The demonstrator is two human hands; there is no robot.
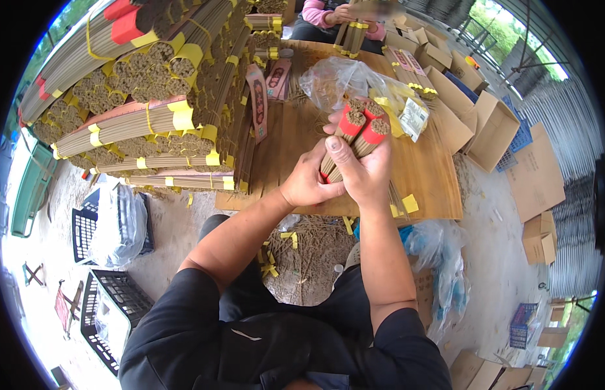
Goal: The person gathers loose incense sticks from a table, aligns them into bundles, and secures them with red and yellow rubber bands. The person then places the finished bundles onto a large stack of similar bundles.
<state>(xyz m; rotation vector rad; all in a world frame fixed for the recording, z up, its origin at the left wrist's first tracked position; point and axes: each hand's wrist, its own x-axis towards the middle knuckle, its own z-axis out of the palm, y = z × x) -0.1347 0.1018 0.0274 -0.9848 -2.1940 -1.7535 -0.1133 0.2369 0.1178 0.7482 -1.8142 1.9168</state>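
Note:
Over the front of the wooden table (289, 156), both my hands are closed around a few bundles of incense sticks (355, 146) banded with red paper. The bundles stand tilted, their brown stick ends facing up. My left hand (307, 179) wraps their lower left side. My right hand (369, 170) grips from the right, thumb laid across the front; some fingers are hidden behind. Just beyond lie a clear plastic bag (335, 77) and a yellow wrapper (394, 117). A yellow paper strip (409, 203) lies near the table's front edge.
A tall pile of yellow-banded incense bundles (146, 123) rises on the left, beside pink printed strips (257, 104). Across the table a person's hands (343, 14) hold more sticks. Cardboard boxes (491, 130) line the right; black crates (110, 312) stand at lower left.

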